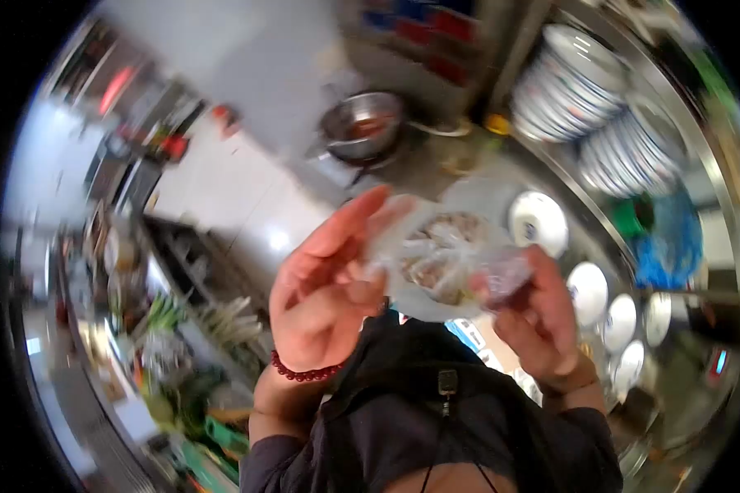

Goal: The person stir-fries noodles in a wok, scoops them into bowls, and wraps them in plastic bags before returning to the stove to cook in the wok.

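A clear plastic bag [442, 255] with pale brown pieces inside hangs between my hands, in front of my chest. My right hand [543, 316] is closed round a bunched, faintly purple part of the plastic. On the bag's other side my left hand [321, 287] has its thumb and a curled finger at the film's edge, with the index finger stretched out above. A red bead bracelet circles the left wrist. Behind the bag shows a whitish round shape; blur hides whether it is a plate or more plastic.
A metal bowl [362, 125] with reddish contents stands ahead. Stacked plates [571, 82] fill the shelf at right, by a blue plastic bag [672, 251]. Single white plates [538, 222] line the counter below. Leafy vegetables [166, 316] lie at left.
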Tool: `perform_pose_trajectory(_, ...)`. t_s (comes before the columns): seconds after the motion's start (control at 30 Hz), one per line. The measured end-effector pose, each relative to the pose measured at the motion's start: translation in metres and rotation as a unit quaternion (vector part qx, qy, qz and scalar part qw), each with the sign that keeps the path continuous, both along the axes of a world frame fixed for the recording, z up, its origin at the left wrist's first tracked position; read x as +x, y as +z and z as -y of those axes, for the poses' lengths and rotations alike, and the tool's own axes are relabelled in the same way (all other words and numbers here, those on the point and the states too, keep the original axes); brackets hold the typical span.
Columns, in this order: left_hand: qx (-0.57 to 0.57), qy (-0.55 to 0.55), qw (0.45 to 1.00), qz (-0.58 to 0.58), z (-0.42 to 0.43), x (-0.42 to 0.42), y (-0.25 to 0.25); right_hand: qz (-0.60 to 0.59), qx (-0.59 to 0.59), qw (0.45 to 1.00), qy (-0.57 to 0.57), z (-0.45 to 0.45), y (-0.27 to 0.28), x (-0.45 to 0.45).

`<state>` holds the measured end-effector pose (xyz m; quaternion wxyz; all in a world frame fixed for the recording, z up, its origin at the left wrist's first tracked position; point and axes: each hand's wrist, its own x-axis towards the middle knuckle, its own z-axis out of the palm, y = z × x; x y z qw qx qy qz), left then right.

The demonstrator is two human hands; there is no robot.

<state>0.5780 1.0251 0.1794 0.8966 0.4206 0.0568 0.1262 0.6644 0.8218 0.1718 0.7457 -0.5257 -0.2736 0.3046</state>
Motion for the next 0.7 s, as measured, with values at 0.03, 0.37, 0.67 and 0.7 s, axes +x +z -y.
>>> perform_pose_trajectory(0.03, -0.009, 0.015, 1.000, 0.000, -0.009, -0.014, 0.014, -0.017, 0.035, 0.998, 0.057, -0.026, 0.010, -0.007)
perform_pose_trajectory(0.37, 0.146, 0.036, 0.985, 0.081, -0.186, -0.125, -0.014, -0.112, -0.002, 0.972, 0.206, -0.261, -0.013, -0.079)
perform_pose_trajectory(0.67, 0.656, 0.044, 0.723, -0.213, -0.394, -0.161, -0.026, -0.335, 0.036, 0.917, 0.213, -0.515, -0.086, -0.106)
perform_pose_trajectory(0.7, 0.730, 0.060, 0.597, -0.328, -0.418, -0.166, -0.023, -0.290, 0.027, 0.933, 0.213, -0.550, -0.097, -0.099)
